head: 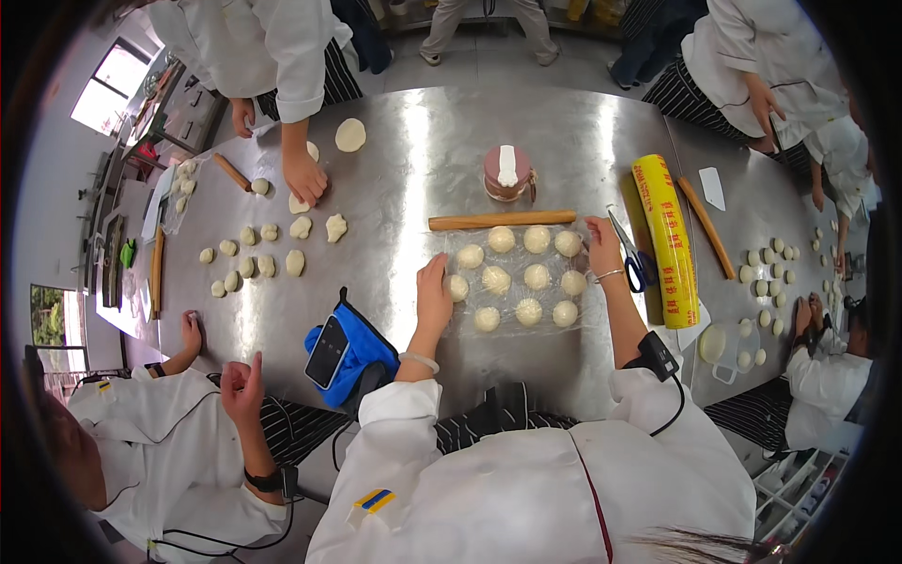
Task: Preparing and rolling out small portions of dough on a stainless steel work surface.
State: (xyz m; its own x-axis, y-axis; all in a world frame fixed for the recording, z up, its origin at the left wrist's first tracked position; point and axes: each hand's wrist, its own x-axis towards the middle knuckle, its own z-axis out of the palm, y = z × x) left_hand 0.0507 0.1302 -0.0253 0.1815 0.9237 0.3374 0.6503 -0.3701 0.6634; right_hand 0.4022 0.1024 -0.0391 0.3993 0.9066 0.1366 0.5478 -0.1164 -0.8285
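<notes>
Several round dough balls (537,277) lie in rows under a sheet of clear plastic wrap (514,296) on the steel worktable. My left hand (433,290) is at the sheet's left edge, beside a dough ball. At the upper right edge of the wrap is my right hand (603,247), its fingertips close together. Whether either hand pinches the film cannot be told. Just beyond the wrap a wooden rolling pin (502,220) lies crosswise, with a lidded pink jar (507,173) behind it. Dark-handled scissors (633,257) lie right of my right hand.
A yellow roll of cling film (666,243), another rolling pin (707,227) and a white scraper (712,188) are on the right. At left lie a blue bag (363,345), a phone (328,351) and dough pieces (266,266). A co-worker's hand (304,180) presses dough across the table; others stand around.
</notes>
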